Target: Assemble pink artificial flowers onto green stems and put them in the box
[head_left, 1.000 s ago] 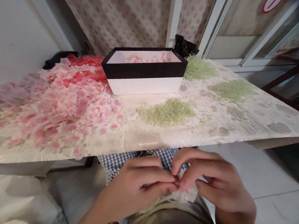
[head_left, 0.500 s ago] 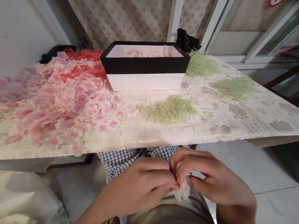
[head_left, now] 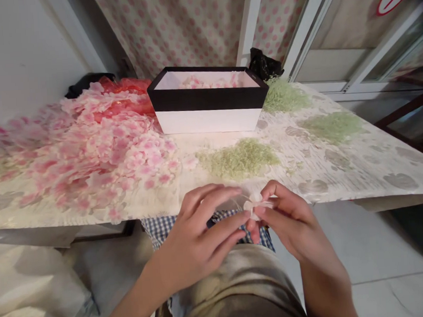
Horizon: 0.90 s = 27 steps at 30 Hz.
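Just in front of the table edge, my right hand (head_left: pixel 292 220) pinches a small whitish flower (head_left: pixel 255 206) between thumb and fingers. My left hand (head_left: pixel 205 230) is beside it with its fingers spread, one fingertip at the petals. A thin pale strand (head_left: pixel 235 201) shows between the left fingers and the flower. Pink and white petals (head_left: pixel 100 155) lie heaped on the left of the table. A black and white box (head_left: pixel 209 120) at the back holds more of them.
Three green tufts lie on the patterned tablecloth (head_left: pixel 355 169): one in the middle (head_left: pixel 240 159), two to the right (head_left: pixel 333 126). A black plastic bag (head_left: pixel 265 65) is behind the box. White sacking (head_left: pixel 29 289) lies at lower left.
Both hands have risen toward the table edge with the flower. The left fingers have opened out from their pinch. The view has shifted slightly, so the table sits a little lower.
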Motion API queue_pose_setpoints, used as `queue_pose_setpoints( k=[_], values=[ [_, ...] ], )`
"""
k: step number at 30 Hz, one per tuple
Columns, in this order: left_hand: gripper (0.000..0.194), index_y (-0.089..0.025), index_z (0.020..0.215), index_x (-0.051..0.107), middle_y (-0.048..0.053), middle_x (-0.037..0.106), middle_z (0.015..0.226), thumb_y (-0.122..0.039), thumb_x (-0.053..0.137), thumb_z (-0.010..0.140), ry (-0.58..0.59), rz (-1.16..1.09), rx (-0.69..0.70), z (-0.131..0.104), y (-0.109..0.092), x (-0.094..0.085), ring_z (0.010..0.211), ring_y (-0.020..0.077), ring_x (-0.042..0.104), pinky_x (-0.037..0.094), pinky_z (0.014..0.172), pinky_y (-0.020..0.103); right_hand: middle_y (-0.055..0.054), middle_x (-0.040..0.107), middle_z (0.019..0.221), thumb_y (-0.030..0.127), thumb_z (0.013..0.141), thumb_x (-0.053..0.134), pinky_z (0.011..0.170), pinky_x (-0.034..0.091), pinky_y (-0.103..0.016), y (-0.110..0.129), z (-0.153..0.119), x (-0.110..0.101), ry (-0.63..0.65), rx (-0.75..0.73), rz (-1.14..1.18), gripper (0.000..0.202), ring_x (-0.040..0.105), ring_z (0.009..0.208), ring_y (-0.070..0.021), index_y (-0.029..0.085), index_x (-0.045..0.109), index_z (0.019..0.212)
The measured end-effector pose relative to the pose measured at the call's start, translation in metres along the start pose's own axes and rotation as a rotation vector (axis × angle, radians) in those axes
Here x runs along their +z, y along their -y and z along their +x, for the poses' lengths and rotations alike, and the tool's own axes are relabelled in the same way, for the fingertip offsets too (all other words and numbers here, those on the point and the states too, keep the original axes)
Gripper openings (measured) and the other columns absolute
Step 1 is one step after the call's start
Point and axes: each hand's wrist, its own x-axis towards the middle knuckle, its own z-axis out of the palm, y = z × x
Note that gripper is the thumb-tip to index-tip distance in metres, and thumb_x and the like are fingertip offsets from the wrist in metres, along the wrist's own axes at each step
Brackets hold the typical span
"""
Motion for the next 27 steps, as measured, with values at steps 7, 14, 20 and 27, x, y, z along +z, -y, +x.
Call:
queue_pose_setpoints(
  k=[7,14,20,27],
  values=[
    [0.016,-0.017,0.102,0.068,0.008,0.066,0.109,-0.010,0.063,0.089,-0.099,0.038,0.077,-0.001,0.005,0.008,0.108,0.0230,0.052,0.046,0.093,0.038,0.002,0.070,0.059,0.023,0.093,0.058,0.042,0.047,-0.017,0.006,-0.001,0.003,0.100,0.172,0.151,0.014,0.060,0.042,-0.0088,0.021,0.050,0.083],
    [0.006,-0.021,0.095,0.064,0.002,0.068,0.084,-0.017,0.061,0.093,-0.032,-0.824,-0.312,-0.005,-0.011,0.007,0.076,0.0129,0.064,0.051,0.072,0.027,0.008,0.055,0.048,0.027,0.086,0.068,0.040,0.033,-0.012,0.004,-0.005,0.002,0.088,0.193,0.071,0.020,0.046,0.038,-0.0036,0.020,0.051,0.080],
    [0.008,-0.021,0.088,0.062,-0.003,0.065,0.062,-0.027,0.063,0.092,-0.074,-1.194,-0.701,-0.005,-0.010,0.011,0.054,0.0068,0.057,0.042,0.051,0.017,0.004,0.055,0.058,0.039,0.088,0.065,0.045,0.036,-0.020,0.009,-0.006,-0.017,0.079,0.054,-0.395,0.019,0.048,0.048,-0.0086,0.022,0.057,0.085],
    [0.007,-0.024,0.082,0.068,-0.002,0.065,0.065,-0.029,0.064,0.087,-0.261,-0.482,-0.796,-0.042,-0.007,-0.052,0.053,0.0101,0.057,0.043,0.047,0.020,-0.008,0.063,0.093,0.049,0.085,0.053,0.064,0.043,-0.035,0.000,0.037,-0.066,-0.636,-0.192,-1.499,0.032,0.058,0.074,-0.0224,0.021,0.066,0.094]
  ],
)
